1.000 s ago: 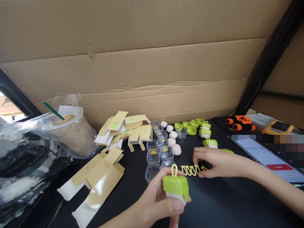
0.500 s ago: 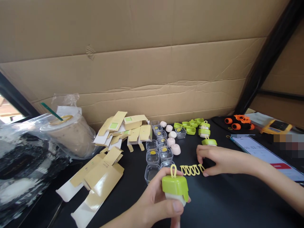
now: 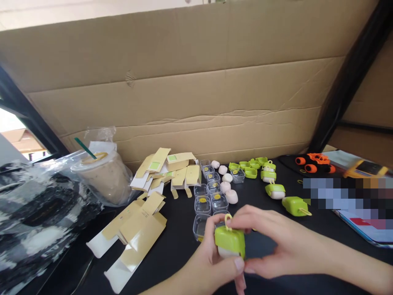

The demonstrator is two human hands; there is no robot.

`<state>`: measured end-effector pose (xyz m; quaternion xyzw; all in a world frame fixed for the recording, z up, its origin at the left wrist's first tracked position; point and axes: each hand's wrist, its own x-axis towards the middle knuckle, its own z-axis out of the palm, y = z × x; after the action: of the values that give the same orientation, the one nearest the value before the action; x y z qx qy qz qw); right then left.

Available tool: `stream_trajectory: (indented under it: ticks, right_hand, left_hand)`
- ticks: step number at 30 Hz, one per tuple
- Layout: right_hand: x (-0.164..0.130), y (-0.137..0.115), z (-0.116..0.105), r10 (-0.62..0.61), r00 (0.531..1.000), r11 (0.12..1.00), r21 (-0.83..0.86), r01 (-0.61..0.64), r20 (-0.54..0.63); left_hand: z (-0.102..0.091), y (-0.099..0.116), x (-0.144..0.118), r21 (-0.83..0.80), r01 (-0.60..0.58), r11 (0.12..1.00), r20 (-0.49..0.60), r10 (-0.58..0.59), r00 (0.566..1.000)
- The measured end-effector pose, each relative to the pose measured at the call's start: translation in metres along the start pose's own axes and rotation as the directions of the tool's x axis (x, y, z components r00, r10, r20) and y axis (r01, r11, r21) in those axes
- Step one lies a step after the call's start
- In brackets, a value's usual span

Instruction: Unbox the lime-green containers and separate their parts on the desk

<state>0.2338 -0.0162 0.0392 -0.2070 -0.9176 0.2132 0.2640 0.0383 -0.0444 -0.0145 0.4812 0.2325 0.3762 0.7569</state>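
We hold a green-capped case (image 3: 229,241) in both hands above the black table (image 3: 172,254). Our left hand (image 3: 208,262) grips its white base from below, thumb across the front; our right hand (image 3: 270,246) closes on its right side, fingertips pinching the yellow loop (image 3: 227,219) on top. Just behind the case stand clear cups (image 3: 208,196), pink lumps (image 3: 229,188) beside them. Right of the case lie more green cases (image 3: 294,205). Left of it lie flat cartons (image 3: 135,229) and an iced drink (image 3: 102,176).
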Motion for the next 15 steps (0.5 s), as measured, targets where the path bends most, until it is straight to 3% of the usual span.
stream_trajectory:
  ticks: [3,6,8,12,15]
  right_hand:
    - [-0.006,-0.001,0.016,-0.102,0.989,0.985,-0.153,0.085,-0.108]
    - [-0.015,0.002,0.024,-0.109,0.983,0.955,-0.29,0.062,-0.148]
    - [-0.018,0.004,0.026,-0.107,0.985,0.943,-0.328,0.059,-0.132]
    - [-0.019,0.003,0.025,-0.164,0.986,0.929,-0.341,0.141,-0.04]
    - [-0.018,0.0,0.029,-0.239,0.97,0.894,-0.398,0.205,-0.039]
  left_hand:
    - [-0.002,-0.006,-0.002,0.152,0.066,0.986,-0.014,-0.064,0.998]
    - [-0.004,-0.007,-0.001,0.26,0.009,0.966,-0.011,-0.006,1.0]
    - [-0.007,-0.007,0.0,0.361,-0.058,0.931,0.012,0.057,0.998]
    - [-0.015,-0.007,0.0,0.597,-0.027,0.802,0.014,0.023,1.0]
    - [-0.018,-0.007,0.0,0.68,-0.051,0.731,0.018,0.052,0.998]
